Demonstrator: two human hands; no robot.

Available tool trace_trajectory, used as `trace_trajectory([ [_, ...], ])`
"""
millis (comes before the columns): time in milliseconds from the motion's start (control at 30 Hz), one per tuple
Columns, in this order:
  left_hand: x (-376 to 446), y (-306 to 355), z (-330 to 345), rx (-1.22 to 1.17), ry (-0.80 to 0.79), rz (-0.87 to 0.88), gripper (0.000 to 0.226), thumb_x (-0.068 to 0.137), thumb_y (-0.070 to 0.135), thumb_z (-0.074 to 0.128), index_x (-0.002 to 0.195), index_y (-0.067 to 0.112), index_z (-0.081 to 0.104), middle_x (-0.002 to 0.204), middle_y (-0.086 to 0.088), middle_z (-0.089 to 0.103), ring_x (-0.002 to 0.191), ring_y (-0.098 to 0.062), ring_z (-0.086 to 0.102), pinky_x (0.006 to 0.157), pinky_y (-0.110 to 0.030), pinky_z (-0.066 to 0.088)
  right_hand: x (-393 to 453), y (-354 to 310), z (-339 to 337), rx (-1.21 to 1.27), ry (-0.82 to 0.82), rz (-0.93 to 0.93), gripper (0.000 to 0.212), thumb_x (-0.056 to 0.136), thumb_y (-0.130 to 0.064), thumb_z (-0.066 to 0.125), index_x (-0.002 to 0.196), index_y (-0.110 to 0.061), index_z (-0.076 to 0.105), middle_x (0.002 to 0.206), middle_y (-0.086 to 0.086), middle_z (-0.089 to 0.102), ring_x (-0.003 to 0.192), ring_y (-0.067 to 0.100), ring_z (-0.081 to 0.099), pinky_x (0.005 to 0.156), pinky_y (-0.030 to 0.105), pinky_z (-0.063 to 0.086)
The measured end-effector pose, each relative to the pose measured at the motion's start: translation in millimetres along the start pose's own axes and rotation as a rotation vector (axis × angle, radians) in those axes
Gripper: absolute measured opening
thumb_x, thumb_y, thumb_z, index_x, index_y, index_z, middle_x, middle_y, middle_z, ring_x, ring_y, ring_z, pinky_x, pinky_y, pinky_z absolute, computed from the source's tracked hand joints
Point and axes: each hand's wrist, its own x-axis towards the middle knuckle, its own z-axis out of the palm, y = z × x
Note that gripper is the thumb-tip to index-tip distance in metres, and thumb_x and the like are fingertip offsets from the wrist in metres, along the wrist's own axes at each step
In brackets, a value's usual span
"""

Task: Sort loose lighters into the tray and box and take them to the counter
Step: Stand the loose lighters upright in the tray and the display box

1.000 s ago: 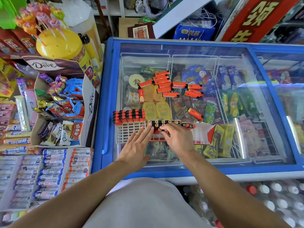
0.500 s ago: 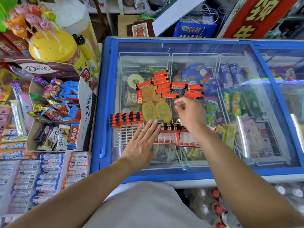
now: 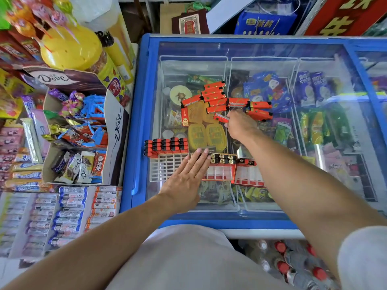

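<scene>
Orange loose lighters (image 3: 217,97) lie scattered flat on the glass lid of the chest freezer (image 3: 261,49), well beyond the white grid tray (image 3: 167,168) and the red compartment box (image 3: 222,171) that sit near its front edge. The tray's rear rows carry upright lighters; the box holds one row with black-and-gold tops. The right hand (image 3: 238,124) reaches into the pile with fingers curled, pinching one lighter (image 3: 219,117) at its near end. The left hand (image 3: 186,176) lies flat, fingers straight and together, fingertips resting on the box's rear left corner to steady it. Each lighter appears light, rigid and smooth-sided, likely to slide on glass. Grip across the long flat faces near mid-body, avoiding the valve end, then seat it upright in a free cell
</scene>
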Motion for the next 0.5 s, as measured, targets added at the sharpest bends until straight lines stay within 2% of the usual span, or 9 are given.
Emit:
trace_trajectory([
  [133, -0.6, 0.0, 1.2, -0.013, 0.004, 0.009, 0.099, 0.098, 0.038, 0.047, 0.152, 0.007, -0.031, 0.159, -0.011, -0.041, 0.146, -0.026, -0.039, 0.124, -0.045, -0.014, -19.8, -1.1, -10.8, 0.140, 0.035, -0.005, 0.017, 0.095, -0.033, 0.067, 0.108, -0.022, 0.066, 0.101, -0.005, 0.064, 0.077, 0.014, 0.060, 0.056, 0.027, 0.039],
  [167, -0.9, -0.1, 0.9, -0.009, -0.004, 0.011, 0.100, 0.098, 0.039, 0.047, 0.151, 0.007, -0.032, 0.158, -0.011, -0.042, 0.146, -0.027, -0.039, 0.125, -0.045, -0.014, -30.2, -1.5, -15.8, 0.234, 0.068, 0.007, 0.017, 0.095, -0.036, 0.066, 0.108, -0.025, 0.065, 0.097, -0.008, 0.065, 0.073, 0.012, 0.061, 0.054, 0.027, 0.040],
  [233, -0.5, -0.7, 1.3, 0.000, -0.019, 0.014, 0.102, 0.099, 0.042, 0.046, 0.150, 0.006, -0.034, 0.157, -0.012, -0.044, 0.146, -0.028, -0.040, 0.125, -0.046, -0.013, -57.8, -2.1, -27.1, 0.437, 0.175, -0.018, 0.019, 0.095, -0.039, 0.066, 0.108, -0.026, 0.066, 0.091, -0.010, 0.068, 0.072, 0.009, 0.064, 0.058, 0.029, 0.049],
  [267, -0.1, -0.4, 1.4, 0.006, -0.021, 0.013, 0.103, 0.100, 0.045, 0.046, 0.150, 0.005, -0.035, 0.156, -0.013, -0.045, 0.145, -0.029, -0.040, 0.125, -0.046, -0.012, -74.5, -2.1, -32.6, 0.523, 0.229, -0.046, 0.018, 0.095, -0.038, 0.066, 0.107, -0.024, 0.067, 0.087, -0.011, 0.068, 0.072, 0.008, 0.063, 0.060, 0.026, 0.049],
  [333, 0.0, 0.1, 2.3, -0.007, -0.019, 0.007, 0.105, 0.099, 0.046, 0.047, 0.148, 0.005, -0.037, 0.155, -0.013, -0.046, 0.145, -0.028, -0.041, 0.124, -0.044, -0.015, -110.2, -1.8, -41.6, 0.627, 0.303, -0.093, 0.014, 0.095, -0.036, 0.067, 0.103, -0.025, 0.066, 0.081, -0.012, 0.066, 0.069, 0.007, 0.061, 0.056, 0.019, 0.044],
  [400, -0.8, 0.5, 2.3, -0.049, -0.019, 0.003, 0.106, 0.098, 0.041, 0.048, 0.146, 0.007, -0.040, 0.154, -0.011, -0.048, 0.144, -0.026, -0.043, 0.122, -0.041, -0.019, -145.1, -2.4, -47.4, 0.663, 0.318, -0.119, 0.010, 0.094, -0.033, 0.068, 0.101, -0.027, 0.064, 0.080, -0.016, 0.065, 0.068, 0.002, 0.061, 0.053, 0.012, 0.041],
  [500, -2.0, 0.8, 1.2, -0.087, -0.024, 0.008, 0.106, 0.097, 0.038, 0.049, 0.144, 0.008, -0.042, 0.154, -0.010, -0.049, 0.142, -0.023, -0.045, 0.121, -0.039, -0.019, -183.7, -2.1, -44.9, 0.687, 0.309, -0.174, 0.014, 0.093, -0.021, 0.070, 0.105, -0.021, 0.063, 0.080, -0.016, 0.063, 0.066, 0.001, 0.060, 0.056, 0.008, 0.039],
])
